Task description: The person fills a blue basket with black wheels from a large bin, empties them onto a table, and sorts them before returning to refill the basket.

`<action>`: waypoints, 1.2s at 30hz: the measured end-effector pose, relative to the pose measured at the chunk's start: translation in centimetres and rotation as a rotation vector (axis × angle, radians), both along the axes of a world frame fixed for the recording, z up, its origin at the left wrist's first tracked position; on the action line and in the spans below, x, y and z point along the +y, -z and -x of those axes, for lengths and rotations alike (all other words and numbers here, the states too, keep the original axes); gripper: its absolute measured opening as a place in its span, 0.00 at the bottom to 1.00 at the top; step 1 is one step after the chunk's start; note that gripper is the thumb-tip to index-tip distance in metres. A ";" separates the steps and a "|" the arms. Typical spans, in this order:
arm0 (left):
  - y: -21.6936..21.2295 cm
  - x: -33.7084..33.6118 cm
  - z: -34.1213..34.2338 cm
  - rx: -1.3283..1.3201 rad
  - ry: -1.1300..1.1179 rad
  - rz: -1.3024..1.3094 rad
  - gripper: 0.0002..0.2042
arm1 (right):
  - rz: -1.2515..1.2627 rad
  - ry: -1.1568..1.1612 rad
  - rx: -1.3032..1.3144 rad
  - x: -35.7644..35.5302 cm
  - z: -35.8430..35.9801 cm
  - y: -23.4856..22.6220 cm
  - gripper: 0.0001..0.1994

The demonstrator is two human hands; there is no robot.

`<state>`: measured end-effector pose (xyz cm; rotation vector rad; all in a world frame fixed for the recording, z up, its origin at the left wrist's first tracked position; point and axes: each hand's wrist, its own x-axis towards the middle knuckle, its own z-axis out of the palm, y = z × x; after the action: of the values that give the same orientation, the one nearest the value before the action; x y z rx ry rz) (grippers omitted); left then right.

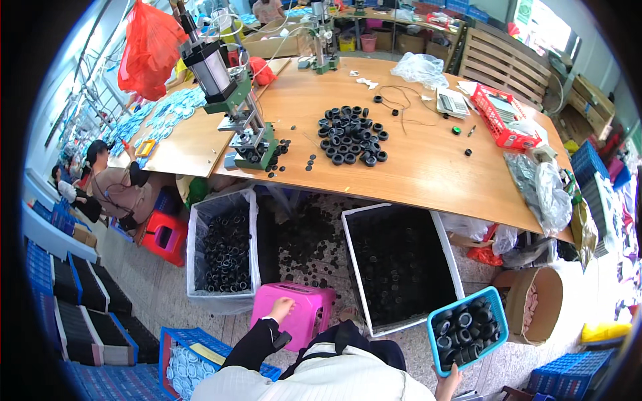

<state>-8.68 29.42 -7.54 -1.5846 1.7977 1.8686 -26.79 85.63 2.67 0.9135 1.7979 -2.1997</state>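
My right hand grips the lower rim of a turquoise plastic basket, which is tilted and full of black ring-shaped parts. Above the pink plastic stool is my left hand, its fingers curled and nothing visible in them; whether it touches the stool I cannot tell. In front of me a white-rimmed bin holds many dark parts. On the wooden table lies a heap of black rings, right of a green-based press.
A lined bin of black rings stands left of the stool. Black discs litter the floor under the table. A round cardboard container is right of the basket. A red crate sits on the table. A seated person is at left.
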 end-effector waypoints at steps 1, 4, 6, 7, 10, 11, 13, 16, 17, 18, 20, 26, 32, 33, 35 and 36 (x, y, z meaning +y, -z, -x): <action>0.6 -0.5 -0.9 -0.014 0.061 -0.032 0.11 | 0.015 -0.015 -0.010 -0.4 -1.5 -0.1 0.18; 1.1 0.7 -2.7 -0.134 0.150 -0.077 0.12 | -0.408 -0.464 0.071 0.2 -5.8 -0.2 0.23; 0.3 3.1 -4.3 -0.140 0.122 -0.095 0.13 | 0.071 -0.046 -0.173 0.8 -7.3 0.6 0.21; 0.4 4.0 -5.0 -0.117 0.158 -0.073 0.12 | -0.116 -0.178 -0.129 1.6 -8.2 1.6 0.19; 1.8 5.7 -11.4 -0.121 0.238 0.008 0.13 | 0.017 -0.206 -0.191 2.9 -10.1 3.4 0.20; 2.5 5.3 -12.4 -0.214 0.339 0.026 0.14 | 0.148 -0.087 -0.171 1.2 -9.3 2.1 0.18; 3.6 5.0 -16.6 -0.378 0.470 0.046 0.20 | 0.092 -0.192 -0.215 1.8 -10.5 2.7 0.20; 2.2 5.1 -14.5 -0.504 0.442 0.039 0.20 | 0.082 -0.148 -0.207 0.6 -11.0 3.2 0.21; 2.7 4.3 -15.2 -0.264 0.479 0.274 0.18 | 0.155 -0.067 -0.195 -0.4 -10.8 2.5 0.21; 2.6 4.0 -14.1 -0.141 0.543 0.494 0.18 | 0.122 -0.078 -0.182 -0.9 -10.5 1.8 0.22; 6.0 0.5 -15.1 -0.314 0.718 0.478 0.16 | 0.140 -0.145 -0.204 -3.0 -9.1 0.5 0.19; 4.1 -4.4 -1.7 -0.106 0.319 0.229 0.17 | 0.059 -0.063 -0.263 -7.9 -4.8 1.9 0.18; 6.7 -10.4 7.6 0.050 0.439 0.206 0.16 | 0.067 -0.115 -0.069 -17.1 1.5 -1.4 0.17; 8.7 -12.2 7.1 0.058 0.579 0.383 0.13 | 0.068 -0.080 -0.088 -18.7 2.4 -1.2 0.18; 12.1 -16.9 4.7 -0.035 0.663 0.369 0.10 | 0.095 -0.094 -0.105 -23.9 4.6 -1.3 0.20; 12.8 -18.4 5.0 -0.124 0.612 0.154 0.10 | 0.093 -0.051 -0.100 -26.0 5.9 -1.3 0.20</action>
<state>-13.64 10.97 -20.30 -0.9846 2.0924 1.3497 -32.72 59.68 4.02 0.9304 1.6424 -2.1465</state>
